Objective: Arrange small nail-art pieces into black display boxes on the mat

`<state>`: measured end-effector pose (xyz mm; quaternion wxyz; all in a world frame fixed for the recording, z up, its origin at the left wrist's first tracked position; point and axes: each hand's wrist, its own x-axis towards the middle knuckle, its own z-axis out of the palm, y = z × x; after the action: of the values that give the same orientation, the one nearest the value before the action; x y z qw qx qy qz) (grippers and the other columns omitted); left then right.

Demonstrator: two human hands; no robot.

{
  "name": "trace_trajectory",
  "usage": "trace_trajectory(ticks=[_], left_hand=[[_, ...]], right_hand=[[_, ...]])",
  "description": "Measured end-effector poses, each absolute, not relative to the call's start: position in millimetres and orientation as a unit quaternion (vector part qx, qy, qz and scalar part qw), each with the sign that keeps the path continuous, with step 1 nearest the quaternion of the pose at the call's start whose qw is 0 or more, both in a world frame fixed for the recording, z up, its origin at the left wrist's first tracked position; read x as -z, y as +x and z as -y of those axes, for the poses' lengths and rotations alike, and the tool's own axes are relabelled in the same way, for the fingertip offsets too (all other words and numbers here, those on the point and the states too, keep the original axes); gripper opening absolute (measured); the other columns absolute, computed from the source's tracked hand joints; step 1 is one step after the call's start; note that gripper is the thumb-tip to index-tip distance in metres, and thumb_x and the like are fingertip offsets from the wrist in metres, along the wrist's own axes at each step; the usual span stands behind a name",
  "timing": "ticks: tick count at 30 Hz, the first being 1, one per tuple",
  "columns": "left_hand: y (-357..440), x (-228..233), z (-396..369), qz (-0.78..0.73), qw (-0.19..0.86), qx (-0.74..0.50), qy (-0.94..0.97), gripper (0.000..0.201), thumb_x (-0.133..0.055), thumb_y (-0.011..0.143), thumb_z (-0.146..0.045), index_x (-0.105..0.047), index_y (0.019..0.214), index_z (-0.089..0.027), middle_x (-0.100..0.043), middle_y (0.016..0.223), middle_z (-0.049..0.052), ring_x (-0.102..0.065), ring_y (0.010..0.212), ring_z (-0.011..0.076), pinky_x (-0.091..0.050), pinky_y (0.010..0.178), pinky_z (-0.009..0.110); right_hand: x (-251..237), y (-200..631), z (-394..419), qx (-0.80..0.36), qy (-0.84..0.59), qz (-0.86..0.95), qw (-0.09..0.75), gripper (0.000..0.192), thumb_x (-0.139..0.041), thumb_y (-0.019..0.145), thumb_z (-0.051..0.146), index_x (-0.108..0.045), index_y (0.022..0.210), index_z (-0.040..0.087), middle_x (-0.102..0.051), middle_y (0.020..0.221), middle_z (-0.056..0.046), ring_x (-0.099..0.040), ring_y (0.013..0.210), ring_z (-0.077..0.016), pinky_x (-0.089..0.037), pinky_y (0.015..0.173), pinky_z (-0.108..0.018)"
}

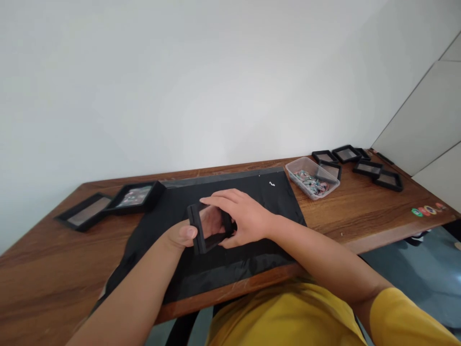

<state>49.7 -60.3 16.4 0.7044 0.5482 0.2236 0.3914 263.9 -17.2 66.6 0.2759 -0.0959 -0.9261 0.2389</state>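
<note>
Fingers of my right hand (245, 216) curl over the top and far side of a small black display frame (201, 230), while my left hand (183, 235) pinches its near edge, thumb on the front. Both hands are closed on it, holding it tilted up off the black mat (252, 264), probably so its clear window faces me. The frame sits at the centre of the mat, just above the table's near edge.

At ten o'clock from the grip, two more black frames lie flat: one with something colourful inside (135, 197), resting partly on the mat's corner, and another one (84, 211) beside it on the wooden table (36, 274). At two o'clock a clear plastic tub (311, 179) holds small colourful pieces, kept within reach of my right arm, I judge. Beyond it, a cluster of black frames (356, 166) is spread loosely. At three o'clock, a few round coloured badges (427, 210) sit near the table's edge.
</note>
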Motion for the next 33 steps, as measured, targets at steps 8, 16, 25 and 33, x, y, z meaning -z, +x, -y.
trace_trajectory(ticks=[8,16,25,33], left_hand=[[28.7,11.1,55.1,-0.276,0.654,-0.439,0.550,0.099,-0.088,0.059,-0.069,-0.064,0.143,-0.022,-0.071,0.132,0.017,-0.062,0.131,0.0430,-0.055,0.104,0.053],[38.8,-18.5,60.4,-0.369,0.585,-0.472,0.547,0.088,-0.092,0.063,-0.062,-0.063,0.136,-0.023,-0.074,0.122,0.015,-0.067,0.126,0.0408,-0.052,0.112,0.056],[67.2,-30.1,58.7,-0.510,0.177,-0.550,0.637,0.090,-0.097,0.060,-0.030,-0.045,0.134,-0.031,-0.042,0.153,0.010,-0.037,0.155,0.0395,-0.029,0.131,0.060],[79.2,-32.2,60.7,-0.502,0.141,-0.563,0.641,0.097,-0.099,0.058,-0.017,-0.037,0.131,-0.032,-0.026,0.165,0.016,-0.009,0.164,0.0448,-0.032,0.126,0.062]], right_hand=[[-73.6,265.5,11.7,-0.252,-0.130,0.899,0.333,0.053,-0.073,0.083,0.020,-0.060,0.135,0.023,-0.070,0.138,-0.012,-0.063,0.132,-0.0285,-0.046,0.117,-0.048],[-49.7,259.5,7.5,-0.303,-0.242,0.872,0.301,0.066,-0.077,0.080,0.020,-0.057,0.143,0.017,-0.064,0.145,-0.017,-0.058,0.139,-0.0330,-0.043,0.121,-0.055],[-58.3,252.9,-0.7,-0.609,-0.308,0.654,0.326,0.022,-0.060,0.103,0.041,-0.068,0.104,0.021,-0.072,0.100,-0.003,-0.067,0.088,-0.0149,-0.055,0.078,-0.028],[-68.7,263.8,6.8,-0.421,-0.225,0.800,0.363,0.049,-0.076,0.094,0.052,-0.039,0.075,0.024,-0.040,0.071,0.007,-0.041,0.068,-0.0120,-0.037,0.068,-0.027]])
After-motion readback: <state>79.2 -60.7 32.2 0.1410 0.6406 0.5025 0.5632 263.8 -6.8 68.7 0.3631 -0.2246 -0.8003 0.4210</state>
